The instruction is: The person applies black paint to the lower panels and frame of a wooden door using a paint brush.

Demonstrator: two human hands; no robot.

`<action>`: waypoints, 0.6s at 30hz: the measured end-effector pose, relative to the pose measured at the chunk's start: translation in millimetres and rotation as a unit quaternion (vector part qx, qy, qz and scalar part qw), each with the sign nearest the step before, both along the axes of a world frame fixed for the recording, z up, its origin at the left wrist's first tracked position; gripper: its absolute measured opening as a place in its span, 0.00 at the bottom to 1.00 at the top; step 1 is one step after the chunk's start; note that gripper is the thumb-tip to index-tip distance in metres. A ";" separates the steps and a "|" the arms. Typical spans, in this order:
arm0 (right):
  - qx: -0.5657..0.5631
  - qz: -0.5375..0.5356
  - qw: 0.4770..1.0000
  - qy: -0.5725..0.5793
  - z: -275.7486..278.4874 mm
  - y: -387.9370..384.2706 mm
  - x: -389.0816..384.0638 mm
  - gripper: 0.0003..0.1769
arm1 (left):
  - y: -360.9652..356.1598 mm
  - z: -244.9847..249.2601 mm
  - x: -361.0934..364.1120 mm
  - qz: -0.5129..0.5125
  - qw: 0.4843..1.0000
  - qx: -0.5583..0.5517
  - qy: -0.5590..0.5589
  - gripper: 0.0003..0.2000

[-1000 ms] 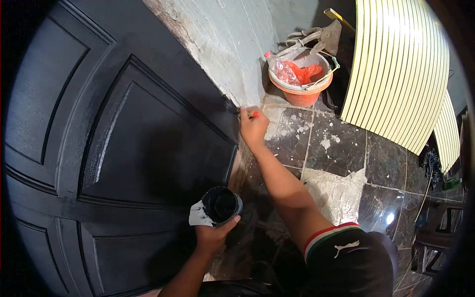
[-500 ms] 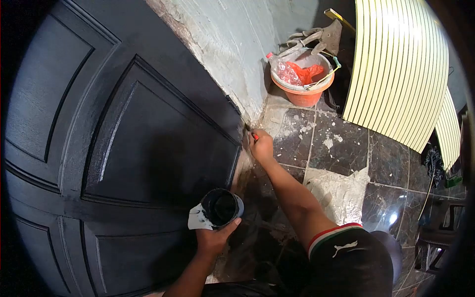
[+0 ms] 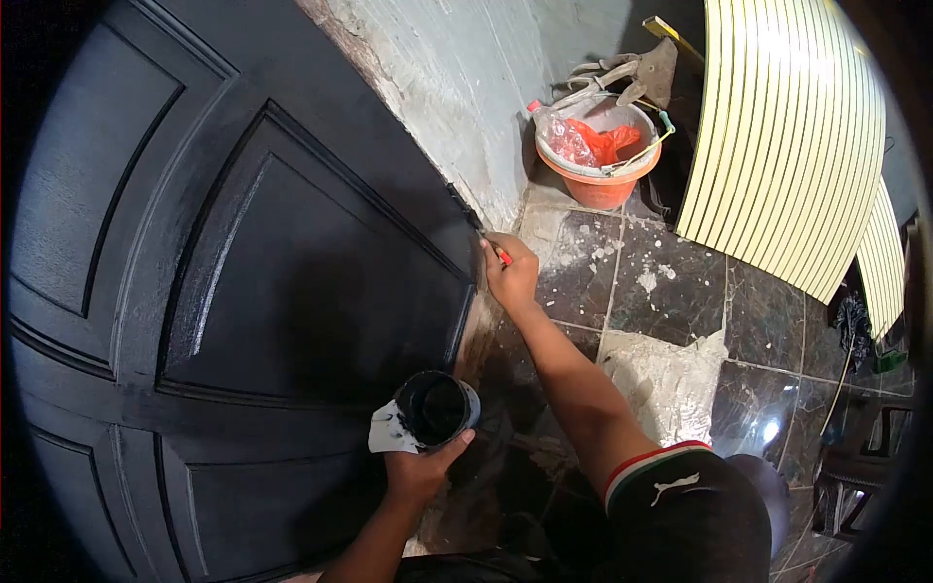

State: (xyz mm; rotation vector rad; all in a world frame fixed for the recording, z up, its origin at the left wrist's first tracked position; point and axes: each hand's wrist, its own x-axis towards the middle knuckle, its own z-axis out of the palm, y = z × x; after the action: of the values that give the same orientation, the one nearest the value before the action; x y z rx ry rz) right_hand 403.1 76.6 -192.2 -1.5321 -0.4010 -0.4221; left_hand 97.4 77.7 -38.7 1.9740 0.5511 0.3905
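A tin of black paint (image 3: pixel 472 406) is gripped from below by my left hand (image 3: pixel 420 472), in front of the dark panelled door (image 3: pixel 330 291). White paper or label stuff (image 3: pixel 389 429) sticks out on the tin's left side. My right hand (image 3: pixel 513 274) is closed around a paintbrush with a red handle (image 3: pixel 503 257). The brush's head points up and left to the door's edge, beside the rough grey wall (image 3: pixel 476 126). Fingers and the dark edge partly hide the bristles.
An orange bucket (image 3: pixel 598 192) holding red plastic and a clear bottle stands by the wall, with trowel-like tools behind it. Curved ribbed cream panels (image 3: pixel 777 146) lean at the right. A pale sheet (image 3: pixel 661 384) lies on dark floor tiles; a brown plastic stool (image 3: pixel 855 466) is at far right.
My right hand has moved slightly up along the door's edge with the paintbrush. My left hand and the paint tin have stayed nearly in place.
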 end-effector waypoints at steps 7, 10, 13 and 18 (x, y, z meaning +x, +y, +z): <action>-0.003 0.010 1.000 -0.007 15.6 -1.7 -11.6 0.07 | -0.9 5.6 2.3 -0.008 1.000 0.013 -0.014 0.27; 0.039 0.014 0.995 -0.093 47.1 1.9 -9.9 0.08 | -2.4 4.7 0.8 -0.006 1.000 -0.019 -0.008 0.27; -0.042 0.009 0.998 -0.055 9.4 12.3 -1.7 0.06 | -3.1 6.2 1.0 -0.020 0.999 -0.027 -0.012 0.27; -0.072 0.009 0.995 -0.065 28.0 8.7 0.8 0.06 | -6.0 11.4 1.3 0.002 1.000 -0.012 -0.014 0.26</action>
State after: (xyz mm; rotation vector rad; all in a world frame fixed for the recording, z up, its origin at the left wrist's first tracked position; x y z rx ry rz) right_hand 403.9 85.3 -164.2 -1.6439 -0.5556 -0.4897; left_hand 98.7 71.7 -27.3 1.9414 0.5396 0.4117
